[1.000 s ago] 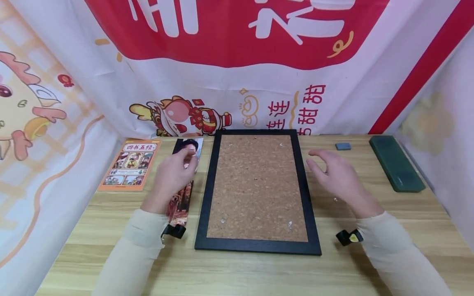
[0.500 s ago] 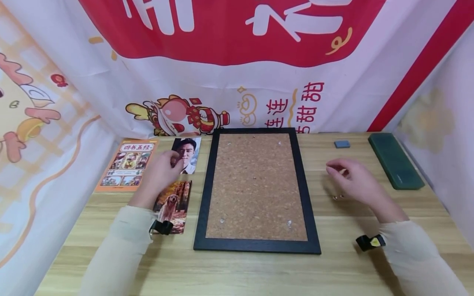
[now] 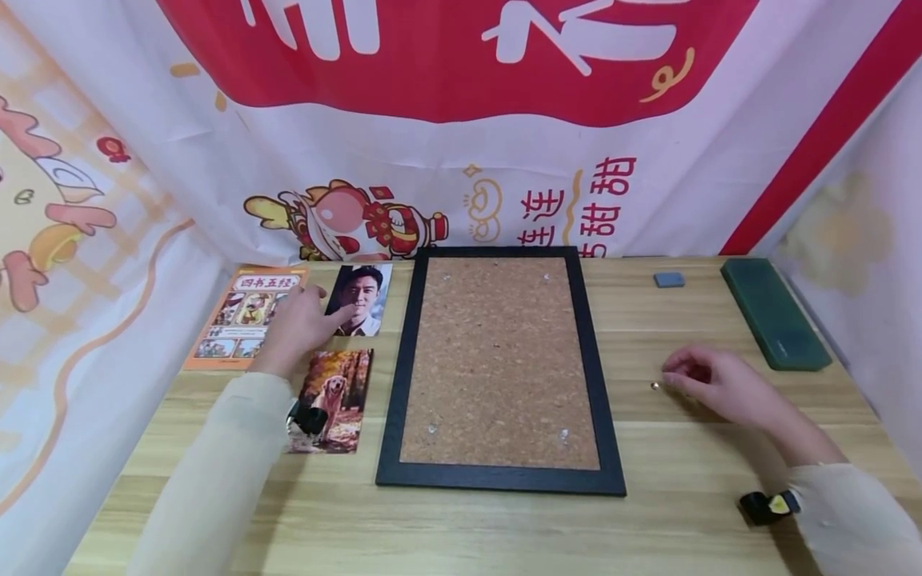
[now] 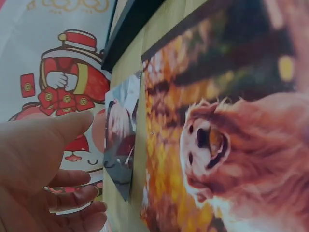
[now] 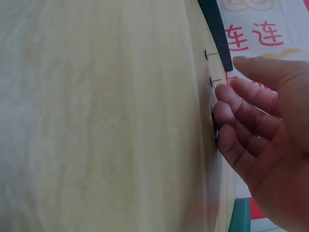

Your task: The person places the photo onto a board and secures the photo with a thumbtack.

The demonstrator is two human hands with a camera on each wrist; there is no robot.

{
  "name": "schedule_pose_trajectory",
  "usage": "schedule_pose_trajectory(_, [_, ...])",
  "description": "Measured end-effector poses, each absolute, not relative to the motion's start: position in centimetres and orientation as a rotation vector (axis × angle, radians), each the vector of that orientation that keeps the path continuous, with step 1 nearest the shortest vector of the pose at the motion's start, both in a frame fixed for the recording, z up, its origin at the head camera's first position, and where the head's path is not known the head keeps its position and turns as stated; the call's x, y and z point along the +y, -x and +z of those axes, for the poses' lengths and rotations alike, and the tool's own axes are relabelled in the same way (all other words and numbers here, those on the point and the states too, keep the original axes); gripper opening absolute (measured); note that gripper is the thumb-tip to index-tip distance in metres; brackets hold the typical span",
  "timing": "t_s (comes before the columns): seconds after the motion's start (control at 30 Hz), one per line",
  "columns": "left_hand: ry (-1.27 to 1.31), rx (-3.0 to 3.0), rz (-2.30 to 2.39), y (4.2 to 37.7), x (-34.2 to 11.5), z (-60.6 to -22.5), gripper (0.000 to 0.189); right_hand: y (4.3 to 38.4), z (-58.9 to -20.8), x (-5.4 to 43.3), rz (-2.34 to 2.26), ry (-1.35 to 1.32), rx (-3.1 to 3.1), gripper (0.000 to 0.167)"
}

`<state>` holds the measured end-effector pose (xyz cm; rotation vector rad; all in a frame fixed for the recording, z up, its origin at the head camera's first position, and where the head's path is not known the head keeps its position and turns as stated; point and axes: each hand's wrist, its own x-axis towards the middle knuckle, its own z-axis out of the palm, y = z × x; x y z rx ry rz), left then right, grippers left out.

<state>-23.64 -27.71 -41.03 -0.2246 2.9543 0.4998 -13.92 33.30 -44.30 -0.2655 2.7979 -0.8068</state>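
Since a second ago, the left hand (image 3: 297, 324) has shifted to the left, so the portrait photo (image 3: 369, 290), far, and the dog photo (image 3: 344, 392), near, are more uncovered on the table (image 3: 475, 532); its loosely bent fingers hold nothing visible. The right hand (image 3: 727, 386) has gone away from the corkboard (image 3: 500, 376) in the middle, towards the right; its fingers are relaxed beside the pins (image 5: 210, 80), without visible grasp. Probably both materials are within reach, but neither photo lies on the board

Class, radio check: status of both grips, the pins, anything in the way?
Left grip open, empty, by portrait photo. Right grip low beside pins, fingers loosely curled. Corkboard flat between grips; no obstruction seen at pins.
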Motion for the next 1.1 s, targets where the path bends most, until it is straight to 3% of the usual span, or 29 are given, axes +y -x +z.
schedule_pose_trajectory(0.17, [0.232,2.919,0.375,24.3,-27.3,-41.5,0.093,13.7,-44.4,33.3,-0.803,0.269,2.782,0.021])
schedule_pose_trajectory(0.53, [0.278,2.824,0.325,24.9,-27.6,-41.7,0.088,13.7,-44.9,32.8,-0.802,0.305,2.842,0.011])
schedule_pose_trajectory(0.87, [0.206,2.912,0.554,25.4,-28.9,-42.4,0.046,13.9,-45.1,32.6,-0.774,0.293,2.836,0.006])
schedule_pose_trajectory(1.1, [0.241,2.871,0.736,25.0,-29.6,-42.0,0.041,14.0,-45.1,32.5,-0.780,0.256,2.829,0.008])
